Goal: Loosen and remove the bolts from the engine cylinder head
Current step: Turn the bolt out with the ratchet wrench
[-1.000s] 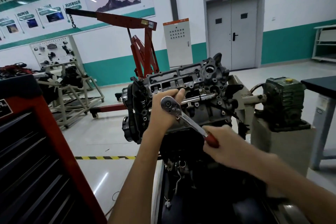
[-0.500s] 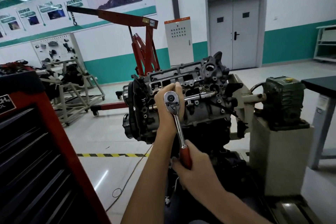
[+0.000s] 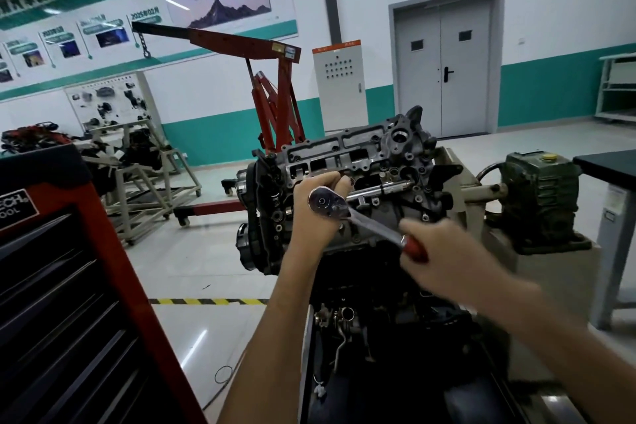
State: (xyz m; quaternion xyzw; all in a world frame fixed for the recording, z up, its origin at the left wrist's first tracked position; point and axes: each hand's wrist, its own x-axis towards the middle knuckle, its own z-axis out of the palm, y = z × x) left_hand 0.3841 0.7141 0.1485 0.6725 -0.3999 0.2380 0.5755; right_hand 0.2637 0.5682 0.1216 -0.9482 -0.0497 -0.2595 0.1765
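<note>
Two bare forearms reach up from the bottom edge toward one grey cast-metal engine cylinder head, which sits tilted on a stand at centre. Nearest, to the left of the cylinder head, stands one red-and-black drawer tool cabinet.

One chrome, red-handled ratchet wrench lies against the front face of the cylinder head, its handle slanting down to the right. The left hand has its fingers curled round the wrench's round end, hiding the bolt beneath. The right hand, blurred, is closed round the red grip. The other bolts on the cylinder head are too small to count.

Just right of the cylinder head sits one green gearbox. Behind the cylinder head rise one red engine hoist, one grey electrical cabinet and one grey double door.
</note>
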